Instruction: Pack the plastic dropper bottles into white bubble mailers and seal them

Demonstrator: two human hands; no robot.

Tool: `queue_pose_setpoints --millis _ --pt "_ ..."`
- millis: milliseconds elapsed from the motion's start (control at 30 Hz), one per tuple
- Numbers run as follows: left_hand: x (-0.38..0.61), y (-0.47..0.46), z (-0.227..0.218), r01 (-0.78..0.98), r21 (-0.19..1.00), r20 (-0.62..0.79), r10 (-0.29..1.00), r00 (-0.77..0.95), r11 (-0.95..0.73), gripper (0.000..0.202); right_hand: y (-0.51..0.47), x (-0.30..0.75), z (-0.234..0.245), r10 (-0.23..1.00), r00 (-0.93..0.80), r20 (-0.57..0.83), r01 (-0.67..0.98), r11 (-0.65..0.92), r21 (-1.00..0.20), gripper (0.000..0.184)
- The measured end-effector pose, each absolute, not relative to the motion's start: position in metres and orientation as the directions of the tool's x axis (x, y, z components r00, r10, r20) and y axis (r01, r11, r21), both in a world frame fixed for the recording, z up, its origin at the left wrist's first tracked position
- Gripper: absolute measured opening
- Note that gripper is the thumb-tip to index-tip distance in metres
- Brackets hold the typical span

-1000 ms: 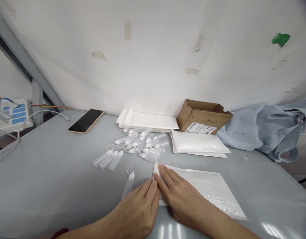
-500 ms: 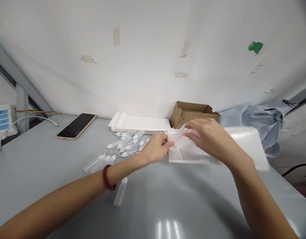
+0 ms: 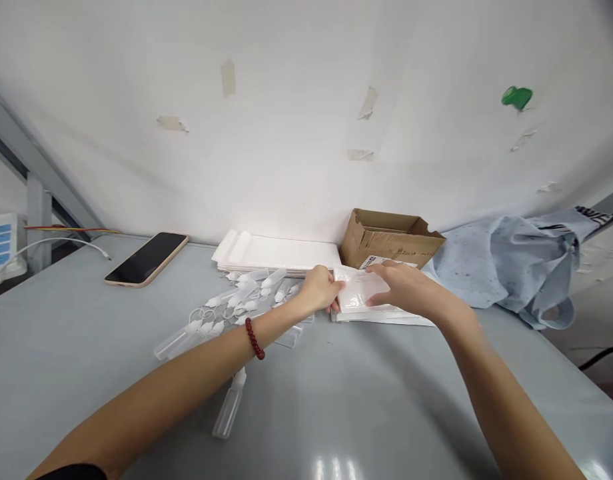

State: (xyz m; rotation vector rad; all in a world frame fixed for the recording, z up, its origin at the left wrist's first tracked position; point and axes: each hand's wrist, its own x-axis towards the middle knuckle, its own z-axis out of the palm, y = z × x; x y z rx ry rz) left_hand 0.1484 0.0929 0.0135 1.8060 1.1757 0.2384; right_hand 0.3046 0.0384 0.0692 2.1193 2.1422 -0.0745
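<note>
Mailer Held Over the Short Pile, Two-Handed

You have the white padded mailer (image 3: 354,290) toward the far edge of the bench (image 3: 306,407), right of its middle and just in front of the cardboard box (image 3: 394,243). Your left hand (image 3: 324,291) is closed on the mailer's left end, thumb on top, fingers curled at the side. Your right hand (image 3: 386,287) spreads across its upper face, thumb toward you and fingers toward the box; you cannot tell from here whether it pinches or only presses.

The step in hand looks like laying this mailer on the lower mailers (image 3: 386,319), whose edges show beneath it on the near side. Whether it rests fully on them or sits slightly above is hidden. The next move seems to call for lining its edges up with those below, then easing off both hands evenly so that the glossy surfaces don't slide.

Relative to your grip, the mailer runs from your left fist rightward beneath your right palm, which hides its middle. Just left of your left wrist lies the heap of dropper bottles (image 3: 244,293), partly under your forearm, so lift clear of it. One lone bottle (image 3: 229,410) lies apart, nearer the bench's near edge.
</note>
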Motion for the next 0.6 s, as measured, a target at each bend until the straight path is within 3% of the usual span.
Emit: queue_pose_setpoints --millis 133,267,400,600 --pt "0.126 0.107 0.023 0.664 0.681 -0.119 0.848 0.517 -0.309 0.028 0.041 0.304 0.066 0.989 -0.003 -0.148 0.998 0.012 0.056 0.042" --pt "0.093 0.128 0.034 0.748 0.446 0.077 0.854 0.515 -0.492 0.012 0.040 0.306 0.065 0.988 -0.004 -0.157 0.999 0.010 0.041 0.043" --pt "0.078 0.141 0.032 0.767 0.252 0.123 0.806 0.579 -0.590 0.007 0.039 0.308 0.066 0.987 0.000 -0.163 1.000 0.005 0.026 0.046" --pt "0.079 0.147 0.025 0.738 0.084 0.143 0.741 0.656 -0.669 0.009 0.037 0.310 0.069 0.989 -0.002 -0.150 1.000 0.003 0.007 0.049"
